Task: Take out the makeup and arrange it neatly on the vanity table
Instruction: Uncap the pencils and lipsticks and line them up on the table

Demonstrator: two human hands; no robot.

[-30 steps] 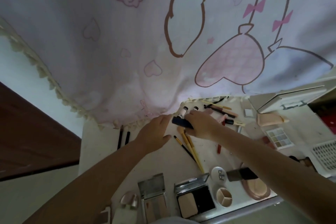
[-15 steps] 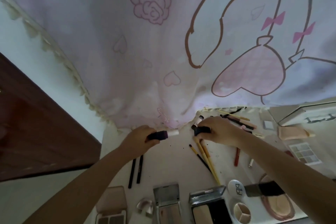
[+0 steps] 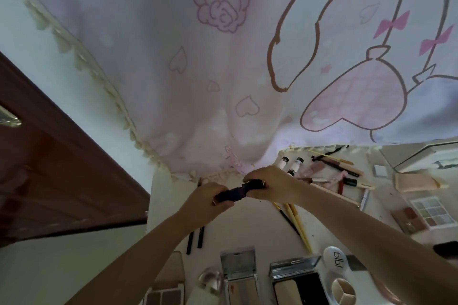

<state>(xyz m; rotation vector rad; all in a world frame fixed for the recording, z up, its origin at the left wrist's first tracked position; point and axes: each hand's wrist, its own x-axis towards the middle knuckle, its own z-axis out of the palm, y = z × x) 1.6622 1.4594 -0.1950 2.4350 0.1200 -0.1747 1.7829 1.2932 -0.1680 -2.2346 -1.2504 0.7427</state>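
Both hands meet above the far middle of the white desk (image 3: 223, 228), just below the fringed hem of the pink printed curtain (image 3: 198, 82). The left hand (image 3: 210, 202) curls its fingers round the dark purple cylindrical makeup tube (image 3: 231, 193), while the right hand (image 3: 270, 184) pinches the tube's dark cap (image 3: 254, 184) between thumb and fingertips; tube and cap touch end to end, so the step in hand looks like pressing the cap home. To do that well, the two parts should stay in one straight line and be pushed squarely together, the left hand holding the tube steady so the cap does not go on crooked. Once closed, the tube would fit best laid parallel with the small white black-capped tubes (image 3: 288, 164) just beyond the right hand, well away from the yellow-handled brushes (image 3: 298, 225) below the wrist. Along the near edge sit the open mirrored compacts (image 3: 295, 282) and the two black pencils (image 3: 195, 239), already in a row.
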